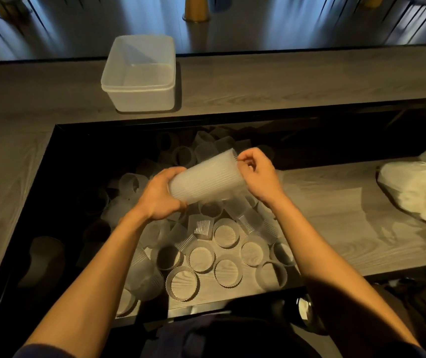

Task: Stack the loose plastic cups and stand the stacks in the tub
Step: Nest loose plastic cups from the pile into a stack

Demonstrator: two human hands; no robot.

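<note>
A stack of ribbed translucent plastic cups (206,178) lies tilted in the air between my hands, its open rim up to the right. My left hand (159,195) grips the stack's narrow base end. My right hand (257,174) pinches the rim end with curled fingers. Below my hands, several loose cups (226,232) lie scattered on the lower wooden surface, some upright with their mouths up, some on their sides. The translucent tub (139,98) stands on the raised counter at the back left, with nothing visible inside it.
A raised wooden counter (284,81) runs across the back and down the left side. A crumpled white plastic bag (418,189) lies on the lower surface at the right. More cups lie in the dark area to the left (129,182).
</note>
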